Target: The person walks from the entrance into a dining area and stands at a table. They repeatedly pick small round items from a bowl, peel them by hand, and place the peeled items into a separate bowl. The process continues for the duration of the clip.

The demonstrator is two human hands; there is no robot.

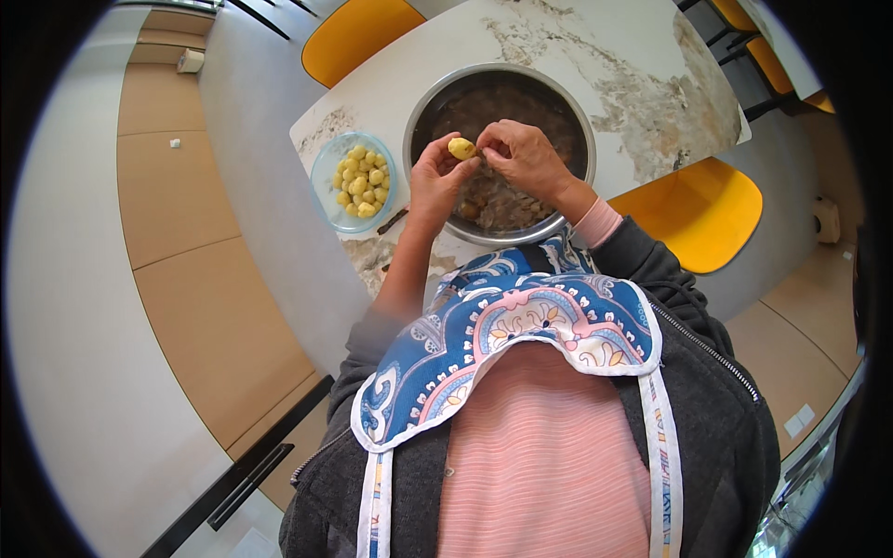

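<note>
Between the fingertips of my left hand (pixel 438 174) is a small, mostly peeled potato (pixel 460 148), yellow with a brown patch at its right end. The thumb and fingers of my right hand (pixel 522 157) pinch at the brown peel on that end. Both hands are above a round stainless steel basin (pixel 587 132). Dark water and loose brown potato peels (pixel 513 202) fill the basin's lower part. Left of it stands a clear glass bowl (pixel 324 199) with several peeled potatoes (pixel 359 185) inside. A narrow dark tool (pixel 393 221), its kind unclear, lies beside my left wrist.
The marbled white table (pixel 446 42) carries the basin and bowl. One yellow chair (pixel 698 216) stands at the table's right side, another yellow chair (pixel 356 38) at the far left. A patterned blue apron (pixel 446 370) hangs close to the basin's near rim.
</note>
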